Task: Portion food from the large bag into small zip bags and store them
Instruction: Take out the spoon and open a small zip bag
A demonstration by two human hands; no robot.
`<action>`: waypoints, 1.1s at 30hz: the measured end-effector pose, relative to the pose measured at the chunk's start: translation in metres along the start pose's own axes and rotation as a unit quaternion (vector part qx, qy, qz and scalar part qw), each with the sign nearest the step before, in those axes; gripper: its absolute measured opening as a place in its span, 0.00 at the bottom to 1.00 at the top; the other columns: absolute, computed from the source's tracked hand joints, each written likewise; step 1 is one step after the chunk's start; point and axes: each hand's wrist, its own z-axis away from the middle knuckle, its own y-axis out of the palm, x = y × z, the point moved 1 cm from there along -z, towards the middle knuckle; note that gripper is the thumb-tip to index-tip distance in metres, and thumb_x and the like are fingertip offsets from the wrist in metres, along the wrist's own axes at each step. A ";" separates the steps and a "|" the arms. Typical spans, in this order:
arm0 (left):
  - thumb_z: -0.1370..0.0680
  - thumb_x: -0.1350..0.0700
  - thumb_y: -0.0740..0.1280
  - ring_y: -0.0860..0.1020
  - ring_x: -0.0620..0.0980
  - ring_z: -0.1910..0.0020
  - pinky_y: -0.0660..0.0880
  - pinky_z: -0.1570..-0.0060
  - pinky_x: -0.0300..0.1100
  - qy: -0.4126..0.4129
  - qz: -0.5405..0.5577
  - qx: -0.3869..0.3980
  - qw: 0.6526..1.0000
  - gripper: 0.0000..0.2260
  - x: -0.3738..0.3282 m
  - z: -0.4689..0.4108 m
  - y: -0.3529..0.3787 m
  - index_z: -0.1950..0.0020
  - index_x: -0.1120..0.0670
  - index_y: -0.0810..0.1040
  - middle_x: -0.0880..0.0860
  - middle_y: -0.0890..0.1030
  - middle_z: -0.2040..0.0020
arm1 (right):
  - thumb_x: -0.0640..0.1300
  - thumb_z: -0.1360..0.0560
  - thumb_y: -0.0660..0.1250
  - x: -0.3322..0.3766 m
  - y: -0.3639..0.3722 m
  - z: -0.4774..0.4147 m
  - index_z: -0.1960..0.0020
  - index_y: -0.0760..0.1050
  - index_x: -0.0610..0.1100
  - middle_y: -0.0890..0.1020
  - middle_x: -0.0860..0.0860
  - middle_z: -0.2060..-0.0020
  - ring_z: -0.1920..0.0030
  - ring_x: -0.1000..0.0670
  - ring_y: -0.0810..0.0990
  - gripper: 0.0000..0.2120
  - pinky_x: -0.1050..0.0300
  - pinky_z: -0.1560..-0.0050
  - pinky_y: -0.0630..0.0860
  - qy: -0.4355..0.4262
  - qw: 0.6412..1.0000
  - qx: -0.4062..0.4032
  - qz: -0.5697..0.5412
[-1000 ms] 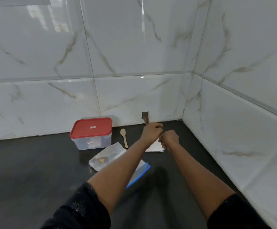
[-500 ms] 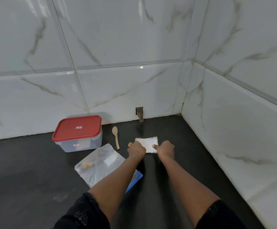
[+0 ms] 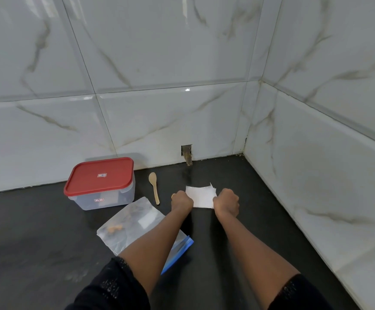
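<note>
A stack of small white zip bags (image 3: pixel 201 196) lies on the black counter near the corner. My left hand (image 3: pixel 181 201) grips its left edge and my right hand (image 3: pixel 226 205) grips its right edge, both fists closed. The large clear bag (image 3: pixel 130 224) with a blue zip strip lies flat to the left, under my left forearm, with a few orange-brown food pieces inside. A wooden spoon (image 3: pixel 154 186) lies between the box and the small bags.
A clear plastic box with a red lid (image 3: pixel 99 182) stands at the back left against the tiled wall. Marble-look tiled walls meet in a corner at the back right. A small hole with a stub (image 3: pixel 187 154) is in the back wall.
My hands have come down from in front of the wall to the counter and now hold the small bags flat by both edges. The camera has tilted down.
</note>
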 end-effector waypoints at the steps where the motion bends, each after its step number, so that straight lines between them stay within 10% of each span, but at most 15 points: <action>1: 0.21 0.61 0.57 0.73 0.59 0.39 0.71 0.41 0.47 0.006 0.000 -0.009 1.000 0.14 0.000 0.002 0.000 0.38 0.64 0.73 0.62 0.73 0.37 | 0.36 0.25 0.62 -0.001 -0.002 0.000 0.51 0.77 0.40 0.80 0.43 0.50 0.50 0.43 0.80 0.06 0.56 0.58 0.74 -0.007 1.000 0.005 -0.017; 9: 0.21 0.48 0.61 0.77 0.50 0.62 0.76 0.54 0.47 0.179 0.183 0.008 0.967 0.14 -0.024 0.033 -0.002 0.60 0.56 0.76 0.53 0.79 0.63 | 0.37 0.28 0.70 -0.003 -0.017 0.027 0.66 0.71 0.44 0.76 0.51 0.69 0.68 0.56 0.72 0.11 0.66 0.68 0.68 -0.135 0.975 0.047 -0.172; 21: 0.20 0.56 0.60 0.71 0.44 0.66 0.69 0.67 0.34 0.282 0.244 0.109 0.921 0.07 -0.014 0.053 -0.026 0.54 0.57 0.76 0.50 0.74 0.64 | 0.34 0.30 0.73 -0.004 -0.050 0.066 0.52 0.78 0.38 0.84 0.41 0.56 0.54 0.45 0.84 0.08 0.50 0.49 0.81 -0.126 0.886 0.144 -0.422; 29: 0.22 0.59 0.60 0.70 0.46 0.65 0.68 0.61 0.40 0.340 0.110 0.122 0.926 0.08 -0.016 0.068 -0.046 0.59 0.57 0.76 0.51 0.74 0.64 | 0.30 0.29 0.69 0.009 -0.076 0.074 0.64 0.80 0.40 0.83 0.42 0.62 0.66 0.49 0.81 0.08 0.59 0.69 0.79 -0.087 0.964 0.069 -0.240; 33: 0.24 0.58 0.63 0.68 0.44 0.69 0.64 0.66 0.36 0.345 0.077 0.095 0.931 0.08 -0.019 0.072 -0.060 0.61 0.59 0.78 0.51 0.74 0.67 | 0.30 0.29 0.64 0.014 -0.083 0.076 0.64 0.78 0.42 0.83 0.42 0.63 0.68 0.48 0.82 0.10 0.53 0.61 0.83 -0.090 0.981 -0.011 -0.174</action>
